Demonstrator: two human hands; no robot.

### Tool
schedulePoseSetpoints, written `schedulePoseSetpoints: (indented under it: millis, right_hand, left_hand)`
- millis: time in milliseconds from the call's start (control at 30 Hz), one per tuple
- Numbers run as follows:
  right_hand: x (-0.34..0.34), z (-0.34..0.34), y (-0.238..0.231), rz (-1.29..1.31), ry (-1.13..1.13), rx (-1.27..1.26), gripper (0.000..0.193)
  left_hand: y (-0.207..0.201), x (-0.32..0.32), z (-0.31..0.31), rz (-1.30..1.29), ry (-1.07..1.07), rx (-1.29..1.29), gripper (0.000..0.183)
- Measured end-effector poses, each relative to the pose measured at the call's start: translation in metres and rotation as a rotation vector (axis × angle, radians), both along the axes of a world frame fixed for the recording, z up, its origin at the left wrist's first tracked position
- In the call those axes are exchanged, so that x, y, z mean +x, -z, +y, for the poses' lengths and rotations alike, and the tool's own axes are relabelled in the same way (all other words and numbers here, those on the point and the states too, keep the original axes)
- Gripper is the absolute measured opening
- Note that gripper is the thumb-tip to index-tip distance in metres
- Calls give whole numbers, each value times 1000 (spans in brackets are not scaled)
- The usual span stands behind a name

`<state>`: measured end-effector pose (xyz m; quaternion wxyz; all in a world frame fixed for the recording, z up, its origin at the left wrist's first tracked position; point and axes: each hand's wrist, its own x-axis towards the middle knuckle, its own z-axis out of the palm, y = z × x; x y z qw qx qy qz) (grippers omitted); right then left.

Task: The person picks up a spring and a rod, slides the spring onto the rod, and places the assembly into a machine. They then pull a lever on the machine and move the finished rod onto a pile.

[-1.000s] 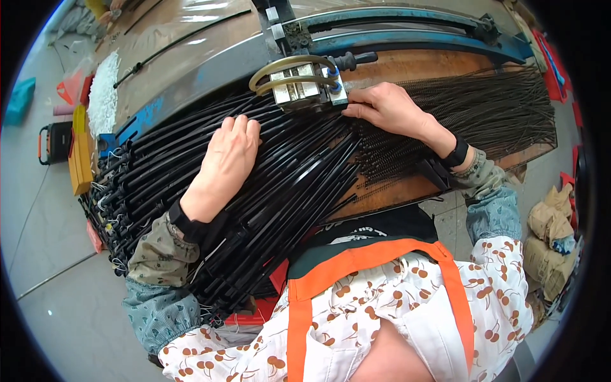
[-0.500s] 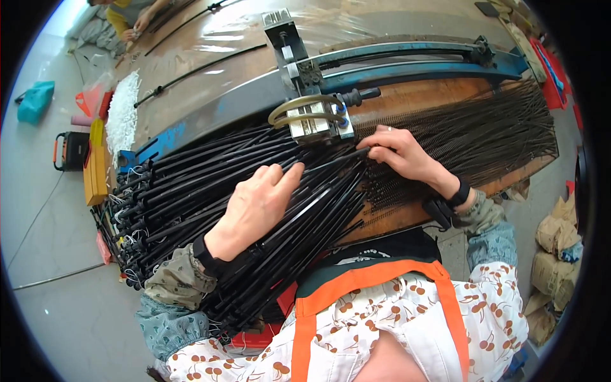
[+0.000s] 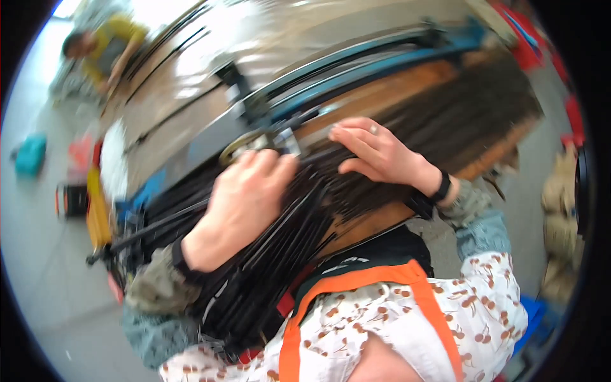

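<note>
My left hand (image 3: 238,207) is curled over the black rods, just left of the small clamp machine (image 3: 254,111). A long black rod (image 3: 156,229) runs under its fingers, and the rod's knobbed end sticks out past the pile on the left. Blur softens the fingertips. To the right of the machine, my right hand (image 3: 382,153) hovers over thin dark springs (image 3: 439,127), thumb and fingers apart with nothing visible between them. Many more black rods (image 3: 273,254) lie fanned out below my hands, partly hidden by my left wrist.
A blue rail (image 3: 375,73) crosses the table behind the springs. White small pieces (image 3: 114,159) lie heaped at the left, by a yellow box (image 3: 98,210). A co-worker in yellow (image 3: 114,48) sits at the far left. Brown paper bags (image 3: 560,210) stand at the right.
The view has swung, and the scene blurs. My right hand's fingers have parted from the rod. The rod under my left hand now reaches farther out to the left.
</note>
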<state>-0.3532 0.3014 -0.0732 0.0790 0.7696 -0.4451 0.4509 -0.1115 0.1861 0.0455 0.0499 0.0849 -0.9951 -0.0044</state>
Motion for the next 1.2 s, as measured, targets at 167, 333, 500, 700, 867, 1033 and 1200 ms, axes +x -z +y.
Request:
schedulePoseSetpoints:
  millis: [167,333,500,700,867,1033,1200]
  right_hand:
    - [-131,3,37,-87,589,125,52]
    - [-174,24,1,-37,451,128,60]
    - [-153,13,-11,141,369,-6,42]
    - [-187,7,21,1,861,203,47]
    - [-95,-5,-19,-297,289,-43,54]
    - [-66,-6,-31,-223,70,159,36]
    - [-71,-19,-33,-219,181,95,38]
  left_hand:
    - [-44,-35,-57,118,-66,-116,31]
    - [-16,-103,-53,36,108,35,37]
    - [6,-124,-60,5,147,30,36]
    - [6,-110,-76,9,-4,50,41]
    - [3,-84,-66,133,20,-20,46]
    - [-14,-41,-35,88,-18,-158,50]
    - [-32,19,-39,182,-211,-232,50]
